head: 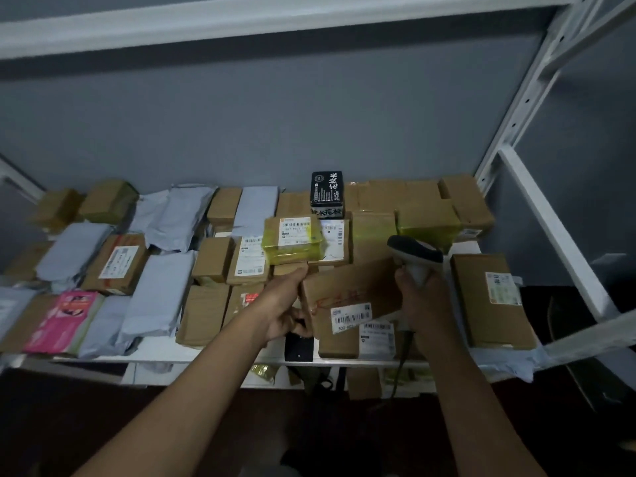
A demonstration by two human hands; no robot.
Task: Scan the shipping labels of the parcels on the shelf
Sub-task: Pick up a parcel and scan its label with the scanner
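My left hand (287, 306) grips the left edge of a brown cardboard parcel (347, 292), lifted and tilted above the shelf's front. Its white barcode label (351, 317) faces me at the lower right corner. My right hand (421, 301) holds a handheld barcode scanner (414, 256) by its grip, the dark head above the parcel's right end. The scanner's cable hangs down past the shelf edge. Under the lifted parcel lies another box with a label (377, 335).
The white metal shelf (165, 352) is packed with brown boxes, grey mailer bags, a pink packet (65, 320), a yellow-taped box (292, 244) and a black carton (327, 194). A large box (488, 301) lies at right. Shelf uprights (550, 215) stand to the right.
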